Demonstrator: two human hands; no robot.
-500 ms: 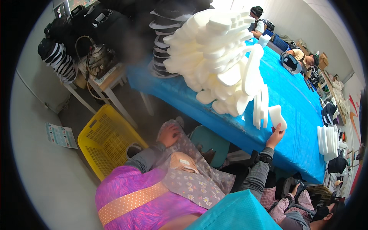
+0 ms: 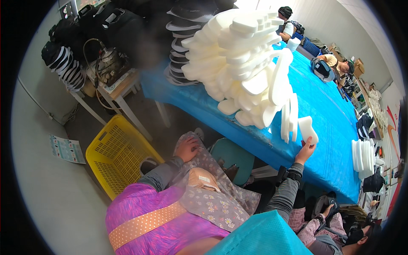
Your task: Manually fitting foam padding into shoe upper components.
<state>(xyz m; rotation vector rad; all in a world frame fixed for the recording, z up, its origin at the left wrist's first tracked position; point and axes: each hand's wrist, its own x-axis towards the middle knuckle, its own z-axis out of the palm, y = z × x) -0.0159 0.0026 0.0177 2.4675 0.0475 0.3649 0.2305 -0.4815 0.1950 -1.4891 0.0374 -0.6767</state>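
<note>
My right hand (image 2: pixel 306 152) is at the near edge of the blue-covered table (image 2: pixel 316 168), its fingers closed on a white foam pad (image 2: pixel 307 128) with a curved outline. Just left of that pad, several similar white foam pads (image 2: pixel 289 118) stand on edge in a row. Behind them rises a large heap of white foam pads (image 2: pixel 244 63). My left hand (image 2: pixel 187 149) rests on the grey flowered apron (image 2: pixel 214 208) over my lap, away from the table. Its fingers are loosely bent, and nothing shows in them.
A yellow plastic basket (image 2: pixel 121 155) stands on the floor at left. Stacked black-and-white shaped pieces (image 2: pixel 180 46) are beside the heap. A teal stool (image 2: pixel 233 159) is by the table. Another foam stack (image 2: pixel 363 157) lies at right. A co-worker (image 2: pixel 329 229) sits at lower right; others work farther back.
My right hand keeps its hold on the foam pad in the same spot, and my left hand has barely moved. The co-worker at lower right has shifted an arm slightly.
</note>
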